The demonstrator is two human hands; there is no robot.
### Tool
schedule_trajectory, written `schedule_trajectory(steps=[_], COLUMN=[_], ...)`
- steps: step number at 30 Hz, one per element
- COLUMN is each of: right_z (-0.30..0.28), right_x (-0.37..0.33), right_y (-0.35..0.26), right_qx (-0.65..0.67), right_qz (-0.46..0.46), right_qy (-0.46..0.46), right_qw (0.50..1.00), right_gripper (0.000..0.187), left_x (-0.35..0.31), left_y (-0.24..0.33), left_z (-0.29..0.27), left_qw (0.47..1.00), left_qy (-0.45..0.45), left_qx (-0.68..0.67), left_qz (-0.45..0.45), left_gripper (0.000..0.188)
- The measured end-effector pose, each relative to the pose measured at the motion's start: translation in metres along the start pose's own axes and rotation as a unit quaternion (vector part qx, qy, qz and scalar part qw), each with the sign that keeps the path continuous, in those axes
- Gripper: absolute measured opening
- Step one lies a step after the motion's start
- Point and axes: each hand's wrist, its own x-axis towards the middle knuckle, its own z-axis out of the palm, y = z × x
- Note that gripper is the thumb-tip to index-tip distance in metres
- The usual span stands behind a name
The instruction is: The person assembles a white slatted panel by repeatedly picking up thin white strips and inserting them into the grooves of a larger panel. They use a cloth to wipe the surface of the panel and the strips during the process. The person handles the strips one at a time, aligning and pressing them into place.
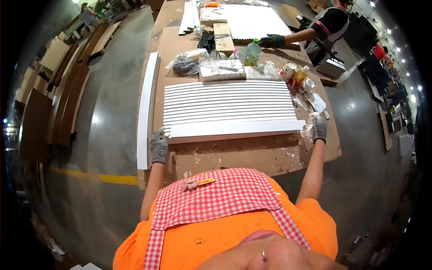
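Note:
Several narrow white strips [229, 101] lie side by side on the table before me. A wider white strip [234, 128] runs along their near edge. My left hand [159, 147], in a grey knit glove, is closed at the left end of this wider strip. My right hand [319, 129], gloved alike, is by its right end, its fingers closed on a crumpled white rag [308, 133]. Part of the fingers of both hands is hidden. Long white boards [147, 108] stand stacked just left of my left hand.
Beyond the strips stand a white-smeared block [222, 70], a green bottle [253, 53] and plastic bags [186, 63]. A yellow bottle [298, 77] and crumpled scraps [318, 103] lie at right. A co-worker's dark-gloved hand [272, 41] rests at another set of white strips [254, 21].

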Motion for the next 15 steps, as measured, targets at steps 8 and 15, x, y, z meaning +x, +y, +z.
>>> schedule_trajectory(steps=[8,15], right_z=[0.034,0.021], right_x=[0.017,0.023], right_y=[0.018,0.037], right_qx=[-0.232,-0.152], right_qz=[0.013,-0.124], right_qy=[-0.035,0.07], right_qw=[0.972,0.978], right_gripper=[0.052,0.045], left_x=[0.013,0.032], left_y=[0.026,0.031], left_z=[0.035,0.023], left_qw=[0.949,0.981], left_qy=[-0.009,-0.133], left_qx=[0.286,0.138], left_qz=[0.133,0.007], left_gripper=[0.033,0.024])
